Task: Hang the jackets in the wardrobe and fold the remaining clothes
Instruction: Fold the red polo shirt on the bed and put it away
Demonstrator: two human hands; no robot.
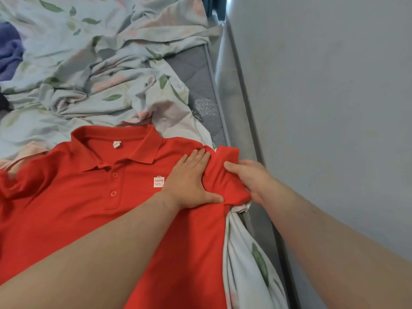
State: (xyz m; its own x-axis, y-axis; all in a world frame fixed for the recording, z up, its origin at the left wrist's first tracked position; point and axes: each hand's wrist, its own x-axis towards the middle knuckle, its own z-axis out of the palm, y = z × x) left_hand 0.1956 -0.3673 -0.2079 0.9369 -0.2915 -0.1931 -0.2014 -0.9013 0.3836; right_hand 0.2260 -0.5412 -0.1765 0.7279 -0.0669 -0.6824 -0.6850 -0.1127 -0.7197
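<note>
Bare forearms cross the near edge of the view, 1 from the near left and 1 from the near right, both reaching toward a red polo shirt point(89, 208) spread face up on the bed. Its collar points to the far side, 2 red buttons show on the placket, and a small white chest logo point(158, 182) sits just left of the left hand point(191, 184). That hand lies flat on the shirt's chest, fingers straight and together, thumb spread toward the right, pressing the cloth down. Just to its right, the right hand point(249, 179) pinches the shirt's right sleeve point(225, 175), thumb on top and the other fingers hidden under the bunched fabric, at the bed's right edge.

Under and beyond the shirt lies a rumpled pale sheet with green leaves and pink patches point(100, 74), heaped in folds across the far half of the bed and hanging over the right edge near the camera. A blue-purple cloth point(9, 50) lies at the far left edge, with a dark scrap point(3, 101) below it, too cut off to identify. Grey quilted mattress point(196, 74) shows bare at the far right where the sheet has pulled away. A plain grey wall point(334, 108) runs along the bed's right side.
</note>
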